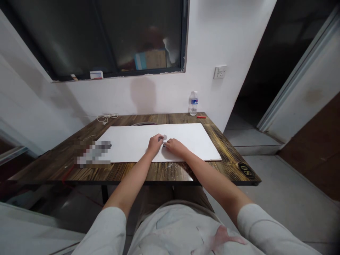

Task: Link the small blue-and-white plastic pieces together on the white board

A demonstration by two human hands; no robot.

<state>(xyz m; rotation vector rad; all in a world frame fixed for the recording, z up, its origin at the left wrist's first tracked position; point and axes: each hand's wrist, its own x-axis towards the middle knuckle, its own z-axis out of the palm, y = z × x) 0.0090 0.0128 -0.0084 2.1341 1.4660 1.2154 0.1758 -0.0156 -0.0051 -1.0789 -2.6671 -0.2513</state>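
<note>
Small grey piece (165,137), on or just above the middle of a white board (191,134), between the fingertips of the two hands, as seen by an onlooker in the room. The handling appears to be in progress: both hands are at the piece, and neither has let go of the work area. What has been completed cannot be read from this view, since the piece is tiny and partly hidden by the fingers; how much remains is equally uncertain, though the work does not look finished.

The left hand (154,144) has its fingers curled forward, tips at the near-left side of the piece, with something dark showing beside them. The right hand (174,146) lies lower, knuckles up, fingers bent inward towards the left. Both are partly closed; whether either truly grips the piece, I cannot tell.

The board lies flat on a dark wooden surface (225,148). At the far right stand a clear bottle (194,106) and, just beside it, a red stick-like item (201,117).
</note>
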